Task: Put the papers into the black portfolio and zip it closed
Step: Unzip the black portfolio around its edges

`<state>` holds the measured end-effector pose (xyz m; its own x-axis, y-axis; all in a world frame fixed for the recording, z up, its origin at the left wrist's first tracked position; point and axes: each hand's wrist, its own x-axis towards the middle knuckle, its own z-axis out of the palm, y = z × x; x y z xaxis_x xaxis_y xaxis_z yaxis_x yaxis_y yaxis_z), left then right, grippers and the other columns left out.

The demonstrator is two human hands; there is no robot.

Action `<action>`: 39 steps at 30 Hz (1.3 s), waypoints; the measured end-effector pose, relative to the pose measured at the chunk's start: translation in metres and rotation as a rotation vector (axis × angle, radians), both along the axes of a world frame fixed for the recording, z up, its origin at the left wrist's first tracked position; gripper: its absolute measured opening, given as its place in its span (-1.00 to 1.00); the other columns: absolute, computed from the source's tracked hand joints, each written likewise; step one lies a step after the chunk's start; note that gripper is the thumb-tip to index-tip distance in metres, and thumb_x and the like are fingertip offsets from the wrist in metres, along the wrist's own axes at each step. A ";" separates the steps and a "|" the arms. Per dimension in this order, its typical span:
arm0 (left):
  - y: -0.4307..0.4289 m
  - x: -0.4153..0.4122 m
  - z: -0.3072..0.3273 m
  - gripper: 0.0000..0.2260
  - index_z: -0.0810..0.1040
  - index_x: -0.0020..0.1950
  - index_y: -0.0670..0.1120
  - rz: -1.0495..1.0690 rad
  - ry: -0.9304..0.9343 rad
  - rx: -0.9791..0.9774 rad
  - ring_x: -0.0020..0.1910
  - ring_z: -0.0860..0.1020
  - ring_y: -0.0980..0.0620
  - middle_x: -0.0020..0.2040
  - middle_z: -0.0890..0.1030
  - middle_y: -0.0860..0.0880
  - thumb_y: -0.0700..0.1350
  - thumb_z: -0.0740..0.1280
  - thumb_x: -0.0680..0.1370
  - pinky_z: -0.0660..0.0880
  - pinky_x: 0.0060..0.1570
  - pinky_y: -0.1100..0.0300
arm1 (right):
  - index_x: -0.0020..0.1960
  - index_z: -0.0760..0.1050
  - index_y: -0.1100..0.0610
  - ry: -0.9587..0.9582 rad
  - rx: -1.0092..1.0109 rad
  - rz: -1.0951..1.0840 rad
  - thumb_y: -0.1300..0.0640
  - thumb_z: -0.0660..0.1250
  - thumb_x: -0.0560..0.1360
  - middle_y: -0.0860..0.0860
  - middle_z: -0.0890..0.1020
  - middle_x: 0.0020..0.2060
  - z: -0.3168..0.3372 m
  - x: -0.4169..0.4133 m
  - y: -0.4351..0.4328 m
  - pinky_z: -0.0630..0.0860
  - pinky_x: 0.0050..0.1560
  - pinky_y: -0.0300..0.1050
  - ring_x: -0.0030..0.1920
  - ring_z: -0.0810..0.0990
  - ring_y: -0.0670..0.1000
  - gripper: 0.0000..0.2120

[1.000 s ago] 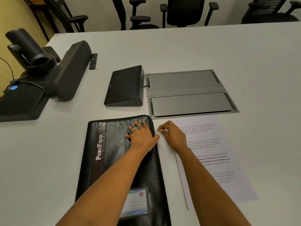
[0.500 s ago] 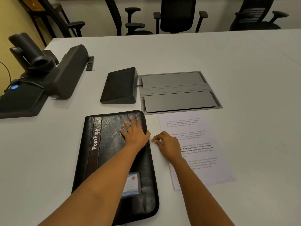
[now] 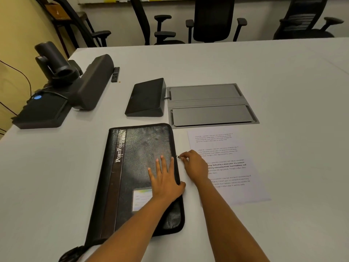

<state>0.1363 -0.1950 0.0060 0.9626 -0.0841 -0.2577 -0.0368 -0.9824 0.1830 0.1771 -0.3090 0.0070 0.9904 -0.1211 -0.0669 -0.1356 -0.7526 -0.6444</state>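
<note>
A black portfolio (image 3: 139, 148) with a brown stripe and the word "Portfolio" lies closed on the white table. My left hand (image 3: 165, 181) rests flat on its cover near the right edge, fingers straight. My right hand (image 3: 194, 165) pinches the small metal zipper pull (image 3: 178, 157) at the portfolio's right edge, about halfway down. A printed sheet of paper (image 3: 232, 148) lies on the table to the right of the portfolio, partly under my right hand and forearm.
A dark wedge-shaped tablet device (image 3: 146, 98) and a grey recessed cable panel (image 3: 209, 104) sit beyond the portfolio. A black camera and speaker unit (image 3: 62, 86) stand at the left. Office chairs (image 3: 211, 19) line the table's far side.
My right hand has drawn the zipper pull from the portfolio's upper right corner down along its right edge toward me. My left hand has slid down the cover with it.
</note>
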 end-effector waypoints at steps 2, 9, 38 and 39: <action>0.001 -0.008 -0.004 -0.22 -0.25 0.55 0.03 0.001 -0.027 0.000 0.54 -0.28 -0.12 0.56 -0.28 -0.12 0.22 0.14 0.52 -0.28 0.46 -0.18 | 0.12 0.58 0.06 0.005 -0.028 -0.015 0.08 0.18 0.57 0.02 0.60 0.06 0.002 -0.002 0.002 0.49 -0.01 -0.05 0.04 0.59 0.06 -0.77; -0.001 -0.018 -0.006 -0.38 -0.29 0.54 -0.01 -0.038 -0.053 0.119 0.55 -0.22 -0.13 0.56 -0.25 -0.14 0.15 -0.02 0.62 -0.17 0.48 -0.18 | 0.13 0.59 0.03 0.005 -0.059 -0.023 0.09 0.18 0.57 0.00 0.61 0.05 -0.001 -0.019 0.003 0.45 -0.06 -0.12 0.06 0.58 0.04 -0.76; 0.002 -0.010 0.000 -0.42 -0.16 0.56 -0.08 -0.129 0.029 0.152 0.55 -0.10 -0.23 0.57 -0.13 -0.22 0.10 -0.02 0.63 0.01 0.44 -0.26 | 0.04 0.61 -0.03 -0.079 -0.048 0.069 0.05 0.23 0.54 -0.10 0.63 0.00 -0.013 -0.057 -0.009 0.39 -0.15 -0.21 0.00 0.58 -0.05 -0.80; 0.003 -0.015 -0.002 -0.40 -0.19 0.56 -0.08 -0.110 0.023 0.121 0.55 -0.15 -0.21 0.57 -0.17 -0.20 0.10 -0.01 0.62 -0.07 0.46 -0.26 | 0.05 0.61 -0.02 -0.087 -0.037 0.044 0.06 0.23 0.54 -0.09 0.63 0.00 -0.013 -0.057 -0.006 0.40 -0.14 -0.21 -0.01 0.59 -0.04 -0.80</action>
<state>0.1215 -0.1924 0.0035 0.9429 -0.1558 -0.2943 -0.1427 -0.9876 0.0656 0.1200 -0.3151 -0.0060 0.9967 -0.0778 0.0229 -0.0465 -0.7799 -0.6242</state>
